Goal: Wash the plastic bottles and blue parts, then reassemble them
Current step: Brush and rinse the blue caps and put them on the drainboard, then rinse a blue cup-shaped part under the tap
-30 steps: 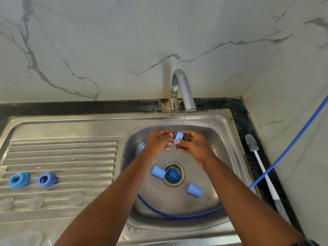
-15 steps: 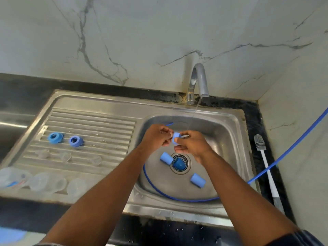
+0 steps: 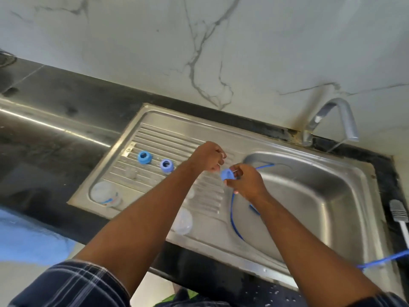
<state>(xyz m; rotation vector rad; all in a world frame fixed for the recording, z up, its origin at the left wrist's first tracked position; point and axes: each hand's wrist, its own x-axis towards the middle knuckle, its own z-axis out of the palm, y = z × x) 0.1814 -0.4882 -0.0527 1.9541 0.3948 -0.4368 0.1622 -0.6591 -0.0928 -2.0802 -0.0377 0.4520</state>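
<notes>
Blue plastic made up the cap [image 3: 227, 174], pinched in the fingertips of the right hand [image 3: 246, 183] just right of the frame's centre, above the line where the ribbed drainboard [image 3: 177, 142] met the basin [image 3: 321, 196]. The left hand [image 3: 208, 157] hung just beside it to the upper left, fingers curled inward; whether it held anything could not be told.

Further left on the drainboard sat 2 parts side by side, a lighter blue ring [image 3: 144, 157] and a darker blue ring [image 3: 167, 166]. A clear bottle [image 3: 106, 193] lay at the drainboard's lower left corner, and a second clear bottle [image 3: 182, 219] lay near its front edge, partly behind the left forearm.

A blue hose [image 3: 232, 209] curved down through the basin. At upper right a steel tap [image 3: 332, 120] let out a thin stream. A white-handled brush [image 3: 398, 216] lay at the right edge on the dark surface [image 3: 66, 103], below a marbled wall [image 3: 132, 41].
</notes>
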